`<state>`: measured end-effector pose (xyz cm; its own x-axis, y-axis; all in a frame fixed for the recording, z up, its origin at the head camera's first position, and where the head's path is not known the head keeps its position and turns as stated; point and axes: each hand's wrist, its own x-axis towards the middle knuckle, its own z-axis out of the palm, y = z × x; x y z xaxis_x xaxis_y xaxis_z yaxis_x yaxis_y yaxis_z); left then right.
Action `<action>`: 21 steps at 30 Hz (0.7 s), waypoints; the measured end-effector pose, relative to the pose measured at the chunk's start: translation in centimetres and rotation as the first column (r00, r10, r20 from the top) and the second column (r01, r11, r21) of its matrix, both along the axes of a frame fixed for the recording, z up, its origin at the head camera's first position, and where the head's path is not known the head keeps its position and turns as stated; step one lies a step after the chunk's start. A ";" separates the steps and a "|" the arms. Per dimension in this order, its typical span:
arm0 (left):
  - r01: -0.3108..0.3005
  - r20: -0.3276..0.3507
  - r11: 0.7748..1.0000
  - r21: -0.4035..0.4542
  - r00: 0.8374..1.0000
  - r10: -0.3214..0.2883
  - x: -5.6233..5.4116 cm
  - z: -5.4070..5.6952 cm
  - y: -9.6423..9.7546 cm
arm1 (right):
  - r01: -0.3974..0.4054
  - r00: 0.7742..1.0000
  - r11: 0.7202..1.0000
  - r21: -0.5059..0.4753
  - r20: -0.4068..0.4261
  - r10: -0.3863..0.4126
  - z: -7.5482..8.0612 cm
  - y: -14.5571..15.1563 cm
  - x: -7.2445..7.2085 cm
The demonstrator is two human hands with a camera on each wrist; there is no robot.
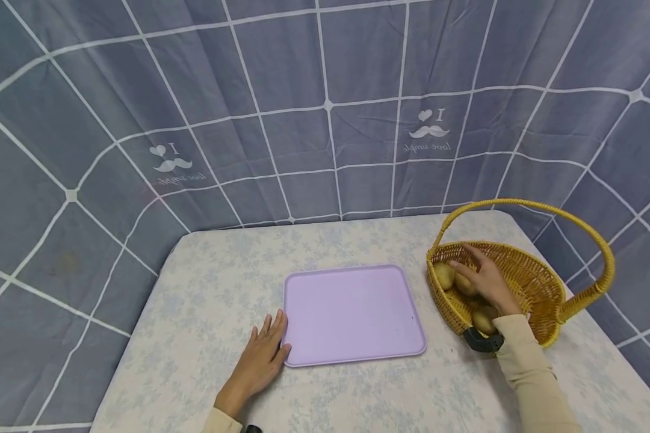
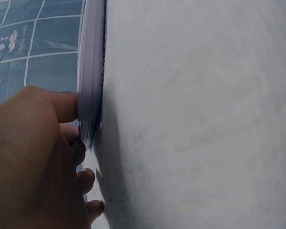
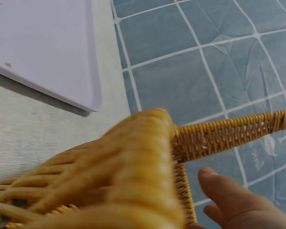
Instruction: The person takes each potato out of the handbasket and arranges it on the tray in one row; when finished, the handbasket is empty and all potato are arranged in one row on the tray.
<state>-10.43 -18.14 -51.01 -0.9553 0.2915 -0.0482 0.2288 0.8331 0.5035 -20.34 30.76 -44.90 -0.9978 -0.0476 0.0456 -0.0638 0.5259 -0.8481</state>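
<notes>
A shallow lilac tray (image 1: 352, 316) lies on the table. My left hand (image 1: 260, 355) rests at its left edge, and the thumb (image 2: 64, 106) touches the tray rim (image 2: 89, 71) in the left wrist view. To the right stands a yellow wicker basket (image 1: 541, 282) with a tall arched handle (image 1: 541, 205). Inside are potatoes: one (image 1: 444, 275) at the left end, another (image 1: 464, 285) beside my right hand, and a third (image 1: 484, 319) near the wrist. My right hand (image 1: 487, 279) reaches into the basket with fingers extended over the potatoes, holding nothing.
A pale floral cloth (image 1: 206, 313) covers the table. Behind and at both sides hangs a blue-grey checked curtain (image 1: 292, 144). The right forearm sleeve (image 1: 536, 373) crosses the basket's near rim, where a black wrist strap (image 1: 482, 341) shows.
</notes>
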 end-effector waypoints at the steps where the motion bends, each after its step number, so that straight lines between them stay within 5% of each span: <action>1: 0.000 0.002 1.000 0.003 1.000 0.000 0.0 0.0 0.0 | -0.009 1.000 1.000 0.010 0.009 0.009 0.0 0.0 0.0; 9: 0.007 -0.003 1.000 0.023 1.000 -0.007 0.0 -0.2 -0.1 | -0.046 0.996 0.987 0.154 0.076 0.034 -0.5 -0.6 -0.1; 14: 0.003 -0.009 1.000 0.019 1.000 -0.002 0.0 -0.3 0.0 | -0.078 0.996 0.945 0.317 -0.004 0.084 -1.2 -1.1 -0.2; 21: -0.002 -0.004 1.000 0.024 1.000 0.002 0.1 -0.1 0.1 | -0.071 0.989 0.908 0.413 -0.089 0.118 -2.2 -1.7 -0.7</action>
<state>-10.38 -18.06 -51.12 -0.9562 0.2904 -0.0369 0.2292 0.8211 0.5227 -21.03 29.03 -47.10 -0.9776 -0.1792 0.1101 -0.2102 0.8111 -0.5458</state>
